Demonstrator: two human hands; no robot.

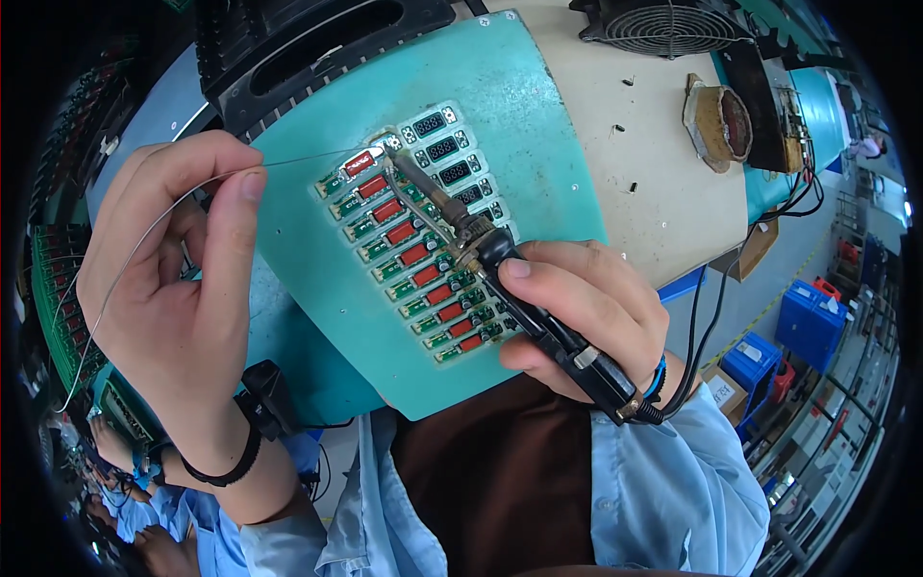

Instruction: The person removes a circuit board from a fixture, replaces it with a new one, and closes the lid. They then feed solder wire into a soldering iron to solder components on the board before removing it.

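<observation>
My left hand [183, 240] pinches a thin strand of solder wire [298, 157] between thumb and forefinger. One end of the wire reaches the top of the circuit board panel [413, 255]; the other trails down past my wrist. My right hand [596, 308] is wrapped round a black soldering iron [548, 322], which has a thin metal tube along its shaft. The iron's tip meets the wire's end, or nearly so, at the panel's top row. Red rectangular parts fill one side of the panel, and small black displays line the other. The panel lies on a teal board [327, 298].
A black slotted rack [317, 58] stands behind the teal board. At the back right are a round fan grille [673, 31] and a brown ring-shaped holder [723, 125]. Black cables [707, 317] hang from the iron's end. Green circuit boards [67, 308] and a co-worker's hand [113, 444] are at left.
</observation>
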